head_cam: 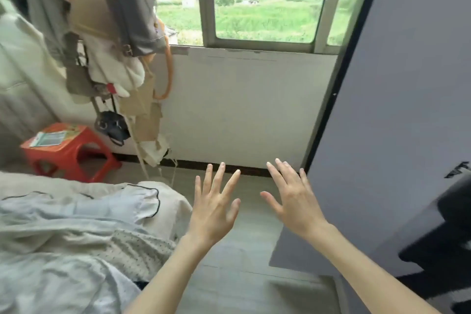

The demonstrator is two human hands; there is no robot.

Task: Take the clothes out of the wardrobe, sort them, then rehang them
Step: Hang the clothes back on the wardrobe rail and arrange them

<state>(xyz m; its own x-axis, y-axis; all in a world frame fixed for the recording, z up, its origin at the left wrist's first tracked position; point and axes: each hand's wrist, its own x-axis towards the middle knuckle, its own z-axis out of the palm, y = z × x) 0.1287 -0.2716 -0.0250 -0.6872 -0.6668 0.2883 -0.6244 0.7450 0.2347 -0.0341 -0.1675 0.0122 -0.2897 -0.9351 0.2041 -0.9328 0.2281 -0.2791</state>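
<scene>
While both your left hand (215, 208) and right hand (293, 199) hover spread and empty | wardrobe door (397, 115) stands at right, dark clothes (448, 234) inside | likely soft, light; grip at shoulders or hanger.

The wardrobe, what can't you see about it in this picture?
- Head view: the wardrobe's inside is hidden behind its grey door.
- Dark clothes at the right edge are blurred and cut off.
- Both hands, left hand and right hand, are open and hold nothing.
</scene>
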